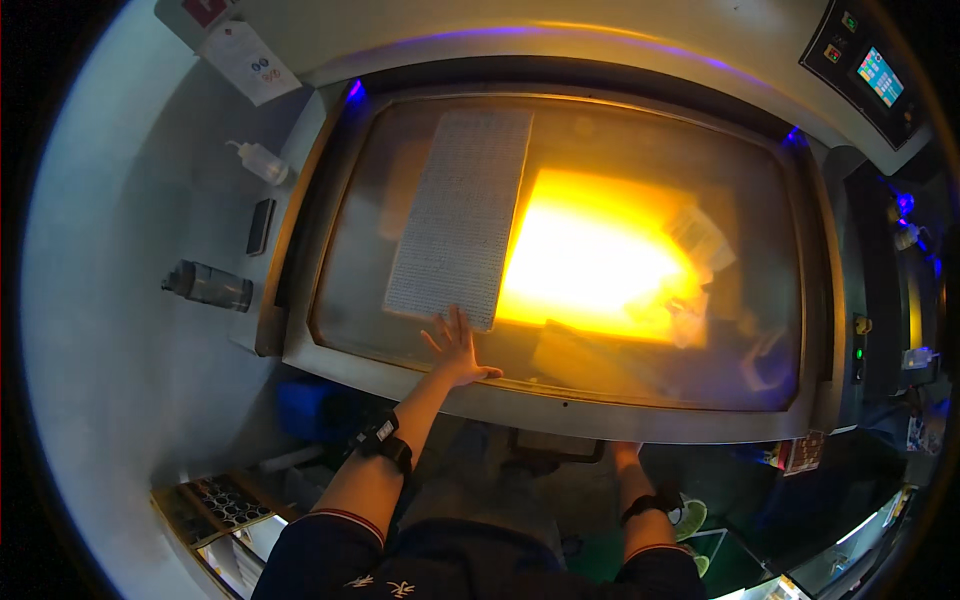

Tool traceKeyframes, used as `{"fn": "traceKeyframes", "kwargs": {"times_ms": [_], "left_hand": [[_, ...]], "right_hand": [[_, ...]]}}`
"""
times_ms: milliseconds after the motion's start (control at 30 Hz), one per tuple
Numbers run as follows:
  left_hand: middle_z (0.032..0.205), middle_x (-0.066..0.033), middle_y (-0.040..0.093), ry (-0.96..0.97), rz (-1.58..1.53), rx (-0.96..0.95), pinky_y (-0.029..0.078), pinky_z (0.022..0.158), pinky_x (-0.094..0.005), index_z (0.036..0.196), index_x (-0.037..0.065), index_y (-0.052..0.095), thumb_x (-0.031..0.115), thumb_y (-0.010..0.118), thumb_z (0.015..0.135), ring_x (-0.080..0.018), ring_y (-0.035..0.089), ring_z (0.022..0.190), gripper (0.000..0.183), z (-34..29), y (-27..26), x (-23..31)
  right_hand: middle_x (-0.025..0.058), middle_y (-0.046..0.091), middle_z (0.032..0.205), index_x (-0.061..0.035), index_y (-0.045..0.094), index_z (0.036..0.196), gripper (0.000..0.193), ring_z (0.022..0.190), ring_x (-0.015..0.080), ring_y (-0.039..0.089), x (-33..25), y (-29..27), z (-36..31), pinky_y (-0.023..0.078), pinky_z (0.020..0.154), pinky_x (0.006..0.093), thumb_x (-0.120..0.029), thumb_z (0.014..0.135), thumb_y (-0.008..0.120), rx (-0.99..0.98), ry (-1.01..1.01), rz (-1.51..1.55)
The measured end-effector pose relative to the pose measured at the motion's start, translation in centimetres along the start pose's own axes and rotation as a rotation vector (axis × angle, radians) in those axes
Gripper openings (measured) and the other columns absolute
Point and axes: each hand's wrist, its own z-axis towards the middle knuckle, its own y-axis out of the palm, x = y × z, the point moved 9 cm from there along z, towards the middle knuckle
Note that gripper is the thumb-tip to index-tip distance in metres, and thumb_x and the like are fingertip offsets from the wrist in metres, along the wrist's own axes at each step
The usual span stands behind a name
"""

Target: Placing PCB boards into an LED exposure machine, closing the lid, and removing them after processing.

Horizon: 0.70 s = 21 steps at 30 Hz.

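Observation:
My left hand lies with its fingers spread at the near edge of a framed glass-like surface. Its fingertips reach the lower end of a long grey sheet covered in fine rows of marks; I cannot tell whether they press on it. The sheet lies slightly slanted, left of a bright yellow glow that shines through the surface. My right hand is at the front edge of the metal frame, right of the middle. Its fingers are hidden by that edge.
On the left ledge are a squeeze bottle, a dark phone-like slab and a grey drinking bottle. A control panel with a screen is at the upper right. A blue container stands below the frame.

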Motion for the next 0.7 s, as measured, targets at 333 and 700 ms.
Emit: {"fn": "traceKeyframes", "kwargs": {"times_ms": [333, 700], "left_hand": [[0.161, -0.019, -0.025, 0.047, 0.001, 0.04, -0.009, 0.106, -0.0768, 0.151, 0.0, -0.025, 0.09, 0.066, 0.054, -0.0479, -0.023, 0.146, 0.16, 0.9, 0.6, 0.2], [0.16, -0.0132, -0.03, 0.051, -0.072, 0.049, -0.012, 0.106, -0.0761, 0.15, 0.005, -0.027, 0.083, 0.071, 0.058, -0.0462, -0.027, 0.144, 0.156, 0.4, 0.2, -0.1]], "right_hand": [[0.0181, 0.065, 0.122, -0.0075, 0.063, 0.124, 0.04, 0.118, 0.0381, 0.058, 0.2, -5.3, -5.6, 0.043, 0.101, 0.0499, -0.03, 0.092, 0.058, 0.178, 0.017, -0.181], [0.0138, 0.066, 0.093, 0.005, 0.057, 0.123, 0.048, 0.077, 0.0259, 0.064, 12.7, -2.4, -43.1, 0.051, 0.065, 0.0413, -0.018, 0.081, 0.063, 0.188, 1.091, 1.188]]}}
